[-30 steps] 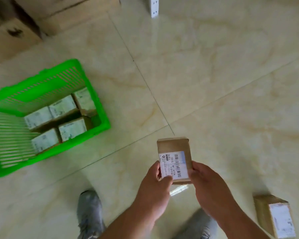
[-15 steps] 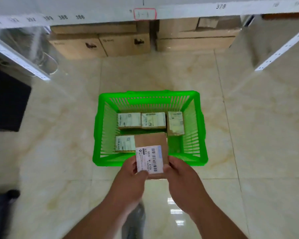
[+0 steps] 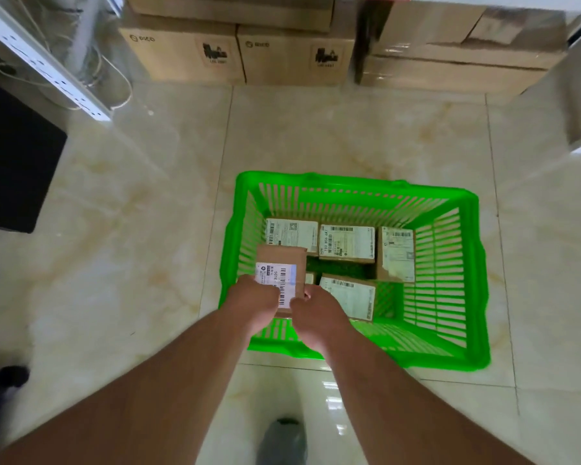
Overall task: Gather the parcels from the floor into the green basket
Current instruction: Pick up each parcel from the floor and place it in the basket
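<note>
Item in transit: one brown parcel (image 3: 281, 263), white barcode label uppermost, held above the near-left corner of the green basket (image 3: 477, 283), lower centre of the frame.
Left hand (image 3: 257, 302): closed on the parcel's near-left edge, thumb laid across the label.
Right hand (image 3: 316, 312): closed on the parcel's near-right corner.
Already gathered: four labelled parcels are clearly seen on the basket bottom, three in a row (image 3: 346, 243) along the far side, one (image 3: 349, 297) nearer the front; a sliver of a possible fifth is glimpsed beneath the held parcel, not confirmed.
Space left in basket: an open patch of bottom is seen at centre, and the near-right area is unfilled.
Floor (image 3: 131, 263): no loose parcels are visible on the tiles within the frame; what lies outside it cannot be told.
Not part of the task: large cartons (image 3: 239, 58) stacked along the top of the frame.
Progress: judged well advanced; the held parcel is not yet released, so its placement remains outstanding.
</note>
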### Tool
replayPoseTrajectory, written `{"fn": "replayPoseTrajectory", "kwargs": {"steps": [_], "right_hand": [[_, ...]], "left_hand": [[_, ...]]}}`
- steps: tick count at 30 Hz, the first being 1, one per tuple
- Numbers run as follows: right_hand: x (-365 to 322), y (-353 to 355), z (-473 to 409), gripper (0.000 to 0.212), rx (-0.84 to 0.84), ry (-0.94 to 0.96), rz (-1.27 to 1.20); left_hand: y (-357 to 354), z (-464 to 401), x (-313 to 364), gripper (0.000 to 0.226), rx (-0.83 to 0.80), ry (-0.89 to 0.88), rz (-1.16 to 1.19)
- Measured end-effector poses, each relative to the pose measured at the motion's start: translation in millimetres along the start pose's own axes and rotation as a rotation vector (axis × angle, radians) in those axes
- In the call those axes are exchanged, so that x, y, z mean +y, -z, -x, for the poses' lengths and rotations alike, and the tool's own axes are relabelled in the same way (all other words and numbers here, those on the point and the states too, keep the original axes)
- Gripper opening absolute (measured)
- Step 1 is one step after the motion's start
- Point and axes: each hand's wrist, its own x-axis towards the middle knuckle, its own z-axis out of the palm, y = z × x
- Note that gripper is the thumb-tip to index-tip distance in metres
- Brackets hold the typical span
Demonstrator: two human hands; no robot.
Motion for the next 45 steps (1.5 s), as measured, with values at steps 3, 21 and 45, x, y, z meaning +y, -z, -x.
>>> {"fn": "replayPoseTrajectory", "kwargs": {"steps": [3, 21, 45], "right_hand": [[-1, -9, -13, 0.038, -0.058, -0.013, 0.111], [247, 52, 189, 0.041, 0.377, -0.104, -0.561], [786, 62, 516, 0.026, 0.646, -0.783, -1.225]], "left_hand": [[-7, -13, -6, 0.028, 0.014, 0.065, 0.017], [-183, 174, -18, 0.034, -0.121, -0.274, -0.312], [-653, 457, -238, 0.056, -0.506, -0.288, -1.083]]}}
